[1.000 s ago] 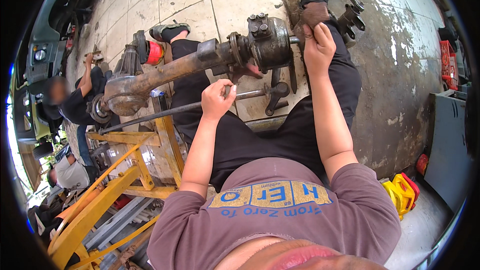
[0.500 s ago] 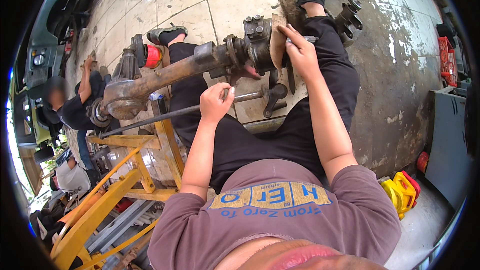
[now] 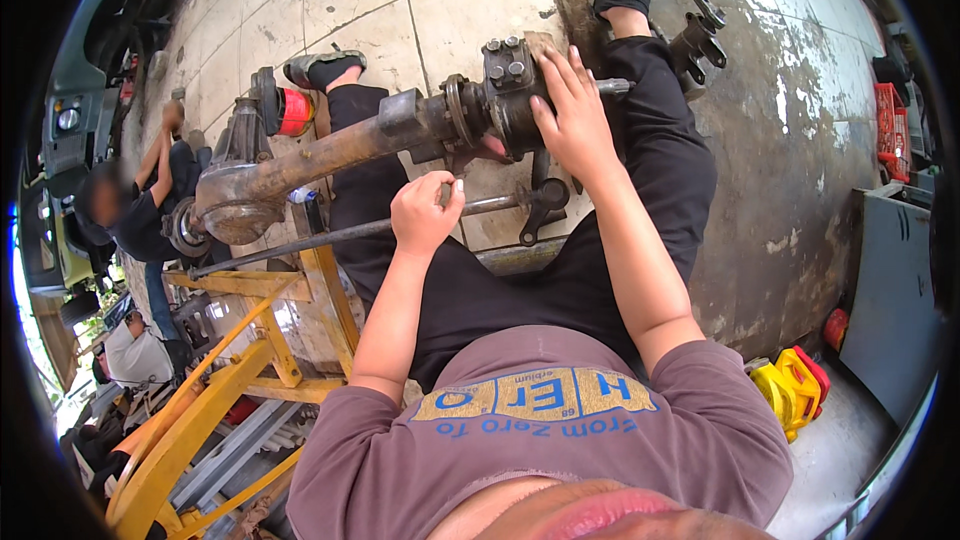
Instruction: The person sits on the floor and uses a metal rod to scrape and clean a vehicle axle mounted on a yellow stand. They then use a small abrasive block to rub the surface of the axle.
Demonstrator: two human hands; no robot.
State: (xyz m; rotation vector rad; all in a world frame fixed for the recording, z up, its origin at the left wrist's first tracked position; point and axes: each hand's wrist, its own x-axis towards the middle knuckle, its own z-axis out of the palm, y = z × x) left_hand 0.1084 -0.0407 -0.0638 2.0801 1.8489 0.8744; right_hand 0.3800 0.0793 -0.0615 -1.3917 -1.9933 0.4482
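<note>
A rusty vehicle axle [image 3: 340, 153] lies across in front of me, with a round differential housing [image 3: 235, 202] at its left end. At its right end is a dark steering knuckle [image 3: 508, 90] with bolts on top. My right hand [image 3: 574, 118] lies flat, fingers stretched, against the knuckle's end face. Under its fingertips a brown stiff sheet [image 3: 540, 42] shows; most of it is hidden. My left hand [image 3: 427, 210] is closed in front of the axle, just above a long steering rod [image 3: 355, 228]. Whatever its curled fingers hold is hidden.
A yellow metal frame [image 3: 235, 355] stands at the lower left. A red can [image 3: 296, 112] is behind the axle. Another person [image 3: 150, 205] sits at the far left. Yellow containers [image 3: 785, 390] and a grey cabinet [image 3: 890, 285] stand at the right.
My right hand has gone from gripping the brown sheet at its edge to lying flat over it on the knuckle's end. My left hand stays closed in nearly the same place.
</note>
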